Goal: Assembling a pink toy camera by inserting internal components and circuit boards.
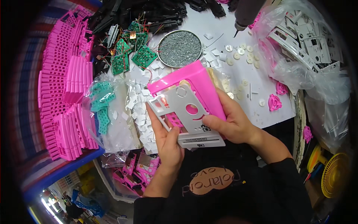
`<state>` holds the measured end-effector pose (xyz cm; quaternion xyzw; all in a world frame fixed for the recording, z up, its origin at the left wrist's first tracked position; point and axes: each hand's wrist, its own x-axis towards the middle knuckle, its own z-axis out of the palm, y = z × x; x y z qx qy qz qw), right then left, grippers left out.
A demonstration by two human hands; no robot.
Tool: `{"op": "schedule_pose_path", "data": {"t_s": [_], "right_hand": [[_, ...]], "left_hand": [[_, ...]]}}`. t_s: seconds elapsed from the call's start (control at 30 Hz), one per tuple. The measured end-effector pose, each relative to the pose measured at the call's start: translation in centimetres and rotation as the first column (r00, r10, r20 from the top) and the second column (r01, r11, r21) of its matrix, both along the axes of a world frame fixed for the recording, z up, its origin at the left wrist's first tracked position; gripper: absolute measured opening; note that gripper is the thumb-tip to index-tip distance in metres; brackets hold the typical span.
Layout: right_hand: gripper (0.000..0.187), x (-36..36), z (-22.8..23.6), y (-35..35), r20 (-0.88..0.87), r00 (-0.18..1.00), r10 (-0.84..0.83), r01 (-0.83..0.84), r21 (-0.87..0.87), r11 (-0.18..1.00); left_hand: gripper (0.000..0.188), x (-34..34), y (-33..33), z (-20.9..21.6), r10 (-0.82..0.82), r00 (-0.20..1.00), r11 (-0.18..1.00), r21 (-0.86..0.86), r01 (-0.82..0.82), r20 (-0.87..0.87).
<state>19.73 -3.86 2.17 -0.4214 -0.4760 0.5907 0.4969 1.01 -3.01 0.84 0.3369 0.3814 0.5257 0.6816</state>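
Observation:
Between my hands is a toy-camera-like pair of plastic parts: a white faceplate point(181, 108) with a large round opening, tilted in front of a pink housing point(212, 91). My left hand point(167, 149) grips the faceplate by its left side, thumb in front and fingers partly hidden behind. My right hand point(235, 121) is closed round the right side of the pink housing, its thumb pressing on the faceplate's edge. The two parts overlap; whether they are joined cannot be seen.
At the left stand stacks of pink shells point(67, 93). A round tin of small screws point(179, 48) lies beyond my hands, beside green circuit boards point(144, 56). White paper squares point(143, 115) are scattered nearby. A dark screwdriver point(246, 15) hangs above; a bag of white panels point(313, 44) sits right.

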Motion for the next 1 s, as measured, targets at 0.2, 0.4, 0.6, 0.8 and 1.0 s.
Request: {"op": "schedule_pose_path", "data": {"t_s": [0.2,0.4,0.6,0.8,1.0], "right_hand": [[0.043,-0.1,-0.4,0.0,0.039,0.999,-0.013,0.009,0.100,0.995],[0.043,0.1,0.0,0.1,0.227,0.973,-0.034,-0.011,0.194,0.981],[0.045,0.3,0.3,-0.4,0.237,0.972,-0.002,-0.021,0.092,0.996],[0.042,0.5,0.4,0.1,0.295,0.955,0.018,-0.077,0.187,0.979],[0.042,0.1,-0.1,0.2,0.051,0.995,0.081,-0.088,0.142,0.986]], "left_hand": [[0.094,0.0,-0.2,0.0,-0.034,0.999,0.999,-0.015,0.034,0.023],[0.094,-0.2,-0.9,-0.9,0.040,0.999,0.999,0.015,-0.040,-0.020],[0.095,-0.2,-0.9,-0.1,0.046,0.999,0.998,-0.048,-0.047,-0.014],[0.090,-0.3,-0.9,0.1,0.023,0.997,0.999,-0.034,-0.026,-0.077],[0.087,-0.1,-1.4,0.2,0.039,0.995,0.999,-0.030,-0.042,-0.089]]}}
